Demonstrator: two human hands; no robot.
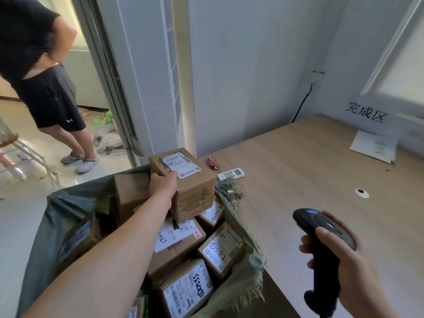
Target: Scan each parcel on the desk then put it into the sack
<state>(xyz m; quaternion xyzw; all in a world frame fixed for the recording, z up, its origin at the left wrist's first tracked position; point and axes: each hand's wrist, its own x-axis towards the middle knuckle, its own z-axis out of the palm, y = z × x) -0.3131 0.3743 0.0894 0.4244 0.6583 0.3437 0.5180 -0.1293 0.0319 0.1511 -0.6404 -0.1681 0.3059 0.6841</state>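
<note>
Parcel (192,187) held above the open sack (52,226).
Left hand (163,184) grips the brown, labelled box by its near side, over other parcels (181,239) piled in the sack beside the desk (309,168); right hand (348,262) is wrapped round the black scanner (321,228) above the desk edge.

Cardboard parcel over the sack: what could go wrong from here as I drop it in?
1. The left hand grips the cardboard parcel by one top edge only; it may tilt and slip early.
2. The sack is already heaped with parcels, so this one could slide off the pile.
3. The sack's frayed rim lies beside the remote control on the desk; a stray parcel might knock it.
</note>
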